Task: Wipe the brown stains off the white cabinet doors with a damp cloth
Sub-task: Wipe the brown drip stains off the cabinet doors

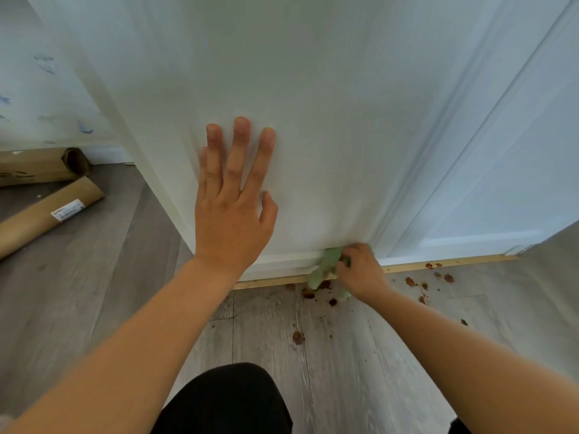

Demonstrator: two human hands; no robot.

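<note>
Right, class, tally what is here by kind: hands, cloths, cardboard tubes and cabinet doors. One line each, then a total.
Hands: 2 (left hand, right hand)
Green cloth: 1
Cardboard tubes: 2 (far tube, near tube)
White cabinet doors: 2 (plain door, panelled door)
Total: 7

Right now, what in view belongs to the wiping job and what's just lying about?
Job: green cloth, right hand gripping it, left hand flat on the white cabinet door, brown spots on the floor by its base.
Lying about: two cardboard tubes on the floor at left.
</note>
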